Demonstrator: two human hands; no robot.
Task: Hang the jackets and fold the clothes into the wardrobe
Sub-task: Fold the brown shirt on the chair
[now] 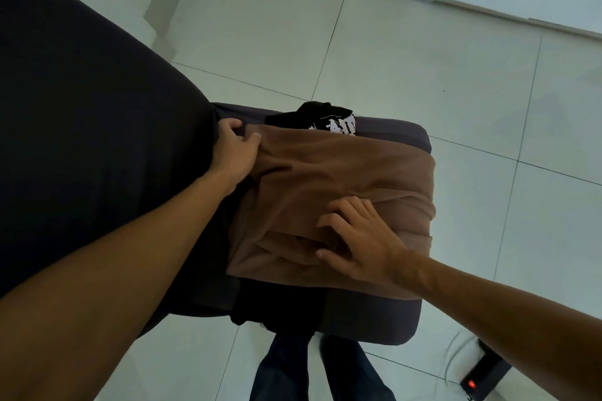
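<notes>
While a folded brown garment [329,202] lies on the dark footstool [384,312] above pale floor tiles [423,52], the left hand [233,153] pinches its far-left edge and the right hand [361,238] presses flat, fingers spread.

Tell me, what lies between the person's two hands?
In the head view, only the folded brown garment spans from the left hand at its far corner to the right hand resting on its near part.

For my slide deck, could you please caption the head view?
Left hand grips the brown garment's edge while the right hand presses it flat on a dark ottoman.
</notes>
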